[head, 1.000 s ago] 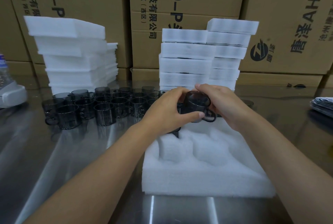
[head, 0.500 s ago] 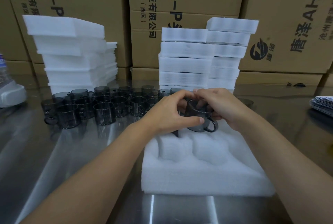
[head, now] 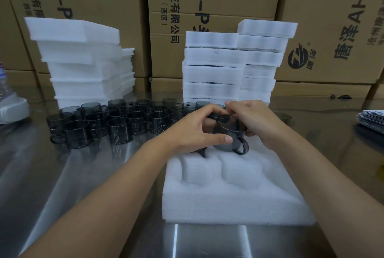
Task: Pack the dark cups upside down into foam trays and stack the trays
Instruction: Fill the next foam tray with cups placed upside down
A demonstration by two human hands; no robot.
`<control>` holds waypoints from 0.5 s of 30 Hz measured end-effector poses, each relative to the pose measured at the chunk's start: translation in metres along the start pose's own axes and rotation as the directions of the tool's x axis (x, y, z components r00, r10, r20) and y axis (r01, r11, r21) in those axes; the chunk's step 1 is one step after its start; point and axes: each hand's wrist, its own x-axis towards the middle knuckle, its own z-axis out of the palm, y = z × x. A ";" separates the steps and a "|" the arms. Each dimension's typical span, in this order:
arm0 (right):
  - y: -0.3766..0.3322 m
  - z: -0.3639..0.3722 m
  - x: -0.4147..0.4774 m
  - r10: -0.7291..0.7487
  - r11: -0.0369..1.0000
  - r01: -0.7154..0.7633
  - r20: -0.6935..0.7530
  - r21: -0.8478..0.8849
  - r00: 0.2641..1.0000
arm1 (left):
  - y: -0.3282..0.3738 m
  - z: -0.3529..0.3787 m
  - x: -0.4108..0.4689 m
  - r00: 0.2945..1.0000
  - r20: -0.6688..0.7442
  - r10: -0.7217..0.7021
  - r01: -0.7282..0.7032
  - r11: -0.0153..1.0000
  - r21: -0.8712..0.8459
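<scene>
Gripping one cup (head: 230, 139) between them, the left hand (head: 193, 131) and right hand (head: 255, 120) curl their fingers round its sides, left thumb on its wall. The cup is at the far end of the tray (head: 228, 201); loose cups (head: 116, 120) stand left of the left hand on the tabletop (head: 62, 174).

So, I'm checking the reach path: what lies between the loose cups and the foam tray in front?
Between loose cups and foam tray, the head view shows bare steel table, crossed only by the left forearm.
</scene>
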 end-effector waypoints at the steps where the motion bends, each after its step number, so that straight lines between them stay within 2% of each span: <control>1: 0.000 0.000 0.000 -0.003 1.000 0.003 0.005 0.007 1.000 | 0.000 0.000 0.000 1.000 0.007 -0.010 0.010 1.000 -0.009; 8: 0.001 0.001 0.001 -0.011 1.000 0.011 0.005 0.002 1.000 | 0.001 0.000 0.002 0.999 0.001 -0.045 0.045 0.999 -0.006; 15: -0.002 0.000 0.001 -0.026 0.993 0.032 -0.057 0.114 0.998 | 0.000 -0.001 -0.001 0.998 0.039 -0.051 0.054 0.996 -0.065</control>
